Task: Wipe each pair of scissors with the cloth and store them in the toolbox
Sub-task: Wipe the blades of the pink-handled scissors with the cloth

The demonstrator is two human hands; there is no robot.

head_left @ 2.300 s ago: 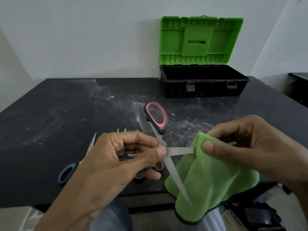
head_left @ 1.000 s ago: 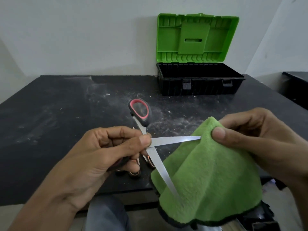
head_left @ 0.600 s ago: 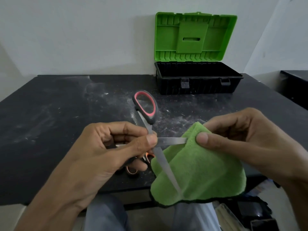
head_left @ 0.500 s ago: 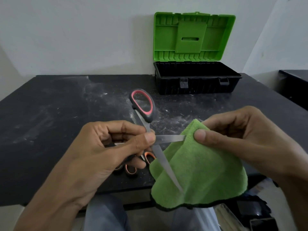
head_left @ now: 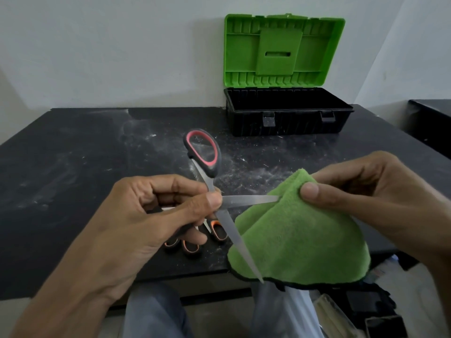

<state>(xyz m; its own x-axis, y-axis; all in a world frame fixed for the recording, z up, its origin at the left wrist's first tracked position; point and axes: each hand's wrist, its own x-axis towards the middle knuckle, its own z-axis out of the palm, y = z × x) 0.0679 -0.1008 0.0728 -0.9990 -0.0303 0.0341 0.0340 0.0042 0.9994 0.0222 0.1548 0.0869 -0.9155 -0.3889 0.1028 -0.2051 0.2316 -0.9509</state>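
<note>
the left hand (head_left: 136, 215) grips the black-and-red-handled steel scissors (head_left: 249, 200) in the air above the near edge of the dusty black table (head_left: 73, 167). its fingers are curled round them near the pivot, its thumb is pressed on the joint, and the blades are spread wide. the right hand (head_left: 366, 198) pinches the fluffy green microfibre cloth (head_left: 297, 240) between thumb and curled fingers, folded over the outer part of the blade that points right. to do this well, draw the pinch outward from pivot to tip, pressing the flats and not the edge. then do the second blade, which points down toward the body. orange-handled scissors (head_left: 218, 231) lie on the table under the left hand, probably waiting their turn. the black plastic toolbox with a green lid (head_left: 288, 113) stands open at the far edge, seemingly empty.
</note>
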